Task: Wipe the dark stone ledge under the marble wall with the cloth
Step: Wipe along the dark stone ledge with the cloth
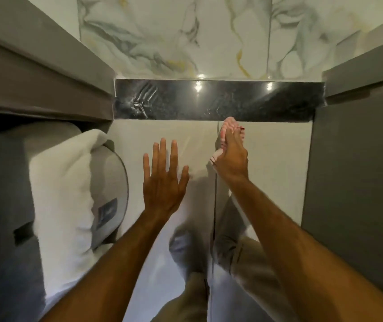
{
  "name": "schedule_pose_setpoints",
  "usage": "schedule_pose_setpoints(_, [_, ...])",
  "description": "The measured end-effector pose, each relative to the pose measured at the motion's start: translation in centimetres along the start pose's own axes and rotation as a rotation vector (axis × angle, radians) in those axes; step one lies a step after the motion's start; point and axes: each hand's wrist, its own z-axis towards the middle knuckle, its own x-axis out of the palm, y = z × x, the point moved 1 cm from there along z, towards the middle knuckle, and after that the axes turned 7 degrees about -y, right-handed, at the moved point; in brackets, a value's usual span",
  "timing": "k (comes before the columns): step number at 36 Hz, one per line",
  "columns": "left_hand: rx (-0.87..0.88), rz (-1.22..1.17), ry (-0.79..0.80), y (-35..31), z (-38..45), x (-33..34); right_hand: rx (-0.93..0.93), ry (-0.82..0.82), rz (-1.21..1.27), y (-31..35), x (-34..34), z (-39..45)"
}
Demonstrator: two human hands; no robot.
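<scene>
The dark polished stone ledge [220,101] runs across the middle of the view, under the white marble wall [186,36] with grey and gold veins. Wet streaks show on the ledge's left part. My right hand [231,156] is shut on a pink-and-white striped cloth [226,127], held just below the ledge's front edge, right of centre. My left hand [163,180] is open with fingers spread, flat against the pale glossy panel [162,133] below the ledge.
A white folded towel [62,189] and a grey rounded fixture [110,194] sit at the left. Grey cabinet sides [353,170] close in at right, and a grey shelf [41,77] at upper left. My legs reflect in the glossy panel.
</scene>
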Motion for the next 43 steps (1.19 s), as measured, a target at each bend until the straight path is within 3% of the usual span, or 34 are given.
schedule_pose_setpoints(3, [-0.025, 0.040, 0.005, 3.0, 1.9, 5.5, -0.105, 0.073, -0.341, -3.5, 3.8, 3.4])
schedule_pose_setpoints(6, [-0.034, 0.077, -0.025, 5.6, 3.4, 9.1, -0.297, -0.060, -0.619, -5.9, 6.3, 4.7])
schedule_pose_setpoints(12, [-0.007, 0.125, -0.151, 8.3, 4.9, 13.4, -0.350, -0.338, -0.565, -6.6, 6.0, 9.0])
schedule_pose_setpoints(17, [0.051, 0.064, -0.261, 9.3, 4.9, 14.9, -0.357, -0.529, -0.491, -1.8, 8.0, 14.9])
schedule_pose_setpoints(22, [0.034, 0.031, -0.306, 9.5, 5.0, 15.2, -0.704, -0.377, -0.569, 3.7, 13.6, 17.1])
schedule_pose_setpoints(26, [0.046, 0.019, -0.305, 9.1, 5.0, 14.0, -0.872, -0.261, -0.588, 1.1, 14.4, 13.6])
schedule_pose_setpoints(28, [0.048, 0.006, -0.294, 9.0, 5.0, 13.4, -0.815, -0.227, -0.608, -2.8, 12.7, 11.5])
schedule_pose_setpoints(31, [0.047, -0.019, -0.284, 9.1, 4.9, 13.2, -0.546, -0.352, -0.598, -6.1, 10.0, 10.1])
schedule_pose_setpoints(36, [0.035, -0.083, -0.335, 9.4, 5.0, 14.0, -0.258, -0.600, -0.493, -0.2, 11.4, 13.4])
schedule_pose_setpoints(39, [0.025, -0.059, -0.390, 9.5, 5.0, 14.5, -0.383, -0.504, -0.483, 5.6, 14.6, 15.5])
schedule_pose_setpoints(43, [-0.083, 0.023, -0.440, 9.9, 4.9, 15.4, -0.899, -0.161, -0.629, 10.0, 19.2, 16.1])
